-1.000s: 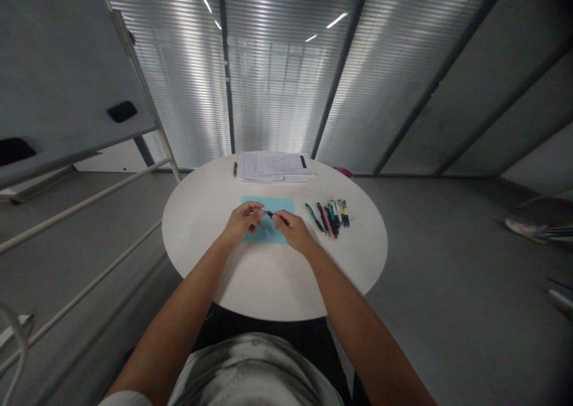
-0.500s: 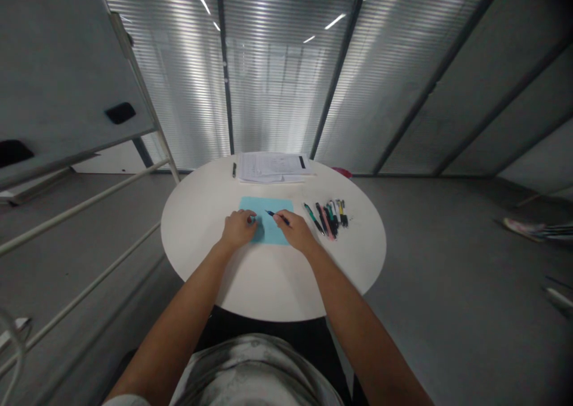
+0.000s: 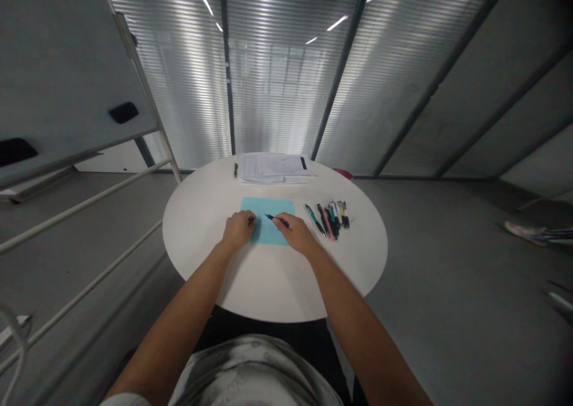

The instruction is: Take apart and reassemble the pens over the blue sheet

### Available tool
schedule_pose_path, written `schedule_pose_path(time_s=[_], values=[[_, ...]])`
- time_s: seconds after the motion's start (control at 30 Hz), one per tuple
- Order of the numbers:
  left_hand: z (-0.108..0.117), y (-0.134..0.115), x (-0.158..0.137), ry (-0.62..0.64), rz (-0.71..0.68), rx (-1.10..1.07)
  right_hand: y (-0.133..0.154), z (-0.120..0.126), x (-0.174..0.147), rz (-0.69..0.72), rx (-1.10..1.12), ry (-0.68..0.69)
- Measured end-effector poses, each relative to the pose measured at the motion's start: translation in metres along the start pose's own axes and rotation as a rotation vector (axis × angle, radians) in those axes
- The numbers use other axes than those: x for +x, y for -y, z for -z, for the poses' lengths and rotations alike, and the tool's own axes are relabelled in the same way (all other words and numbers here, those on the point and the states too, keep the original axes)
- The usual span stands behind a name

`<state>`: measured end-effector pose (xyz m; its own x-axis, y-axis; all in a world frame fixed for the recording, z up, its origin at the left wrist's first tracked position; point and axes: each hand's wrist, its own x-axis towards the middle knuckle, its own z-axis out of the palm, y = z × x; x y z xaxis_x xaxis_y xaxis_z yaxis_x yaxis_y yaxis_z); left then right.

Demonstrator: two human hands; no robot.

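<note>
Over the right half of a light-blue sheet of paper [image 3: 271,237], my right hand [image 3: 293,231] is closed around a dark blue pen [image 3: 280,220]. The pen's bare tip points left, towards my other hand. My left hand [image 3: 237,229] rests at the sheet's left edge, its fingers pinched on a small dark piece [image 3: 251,220] that looks like the pen cap; the fingers partly hide it. A short gap separates the pen tip from this piece.
On the round white table [image 3: 277,292], several pens and markers [image 3: 331,220] lie to the right of the sheet. A stack of printed papers [image 3: 274,168] sits at the far edge, with a dark pen [image 3: 236,170] beside it. A whiteboard frame [image 3: 168,140] stands at left.
The fingers of my left hand have closed in a little, and the dark piece shows more clearly between them. The pen in my right hand has barely moved.
</note>
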<state>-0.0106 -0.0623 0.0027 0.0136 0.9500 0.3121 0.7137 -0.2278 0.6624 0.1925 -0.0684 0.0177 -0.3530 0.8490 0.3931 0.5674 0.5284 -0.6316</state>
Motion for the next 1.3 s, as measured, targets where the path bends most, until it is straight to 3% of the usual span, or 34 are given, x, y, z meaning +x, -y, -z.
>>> schedule_pose_path(time_s=[0.13,0.27,0.47,0.87,1.3], values=[[-0.005,-0.001,0.004,-0.028,0.052,-0.377,0.001,0.001,0.0,0.005,0.001,-0.001],[-0.004,-0.009,0.007,0.032,0.199,-0.737,0.0,0.002,0.0,-0.001,0.007,-0.003],[0.002,-0.018,0.003,0.139,0.281,-1.049,0.0,0.002,-0.002,0.007,0.014,-0.006],[0.004,-0.021,-0.001,0.195,0.29,-1.08,0.0,0.002,-0.001,0.012,-0.002,-0.021],[-0.004,-0.019,0.001,0.168,0.255,-0.926,-0.004,-0.003,0.001,0.035,-0.043,0.01]])
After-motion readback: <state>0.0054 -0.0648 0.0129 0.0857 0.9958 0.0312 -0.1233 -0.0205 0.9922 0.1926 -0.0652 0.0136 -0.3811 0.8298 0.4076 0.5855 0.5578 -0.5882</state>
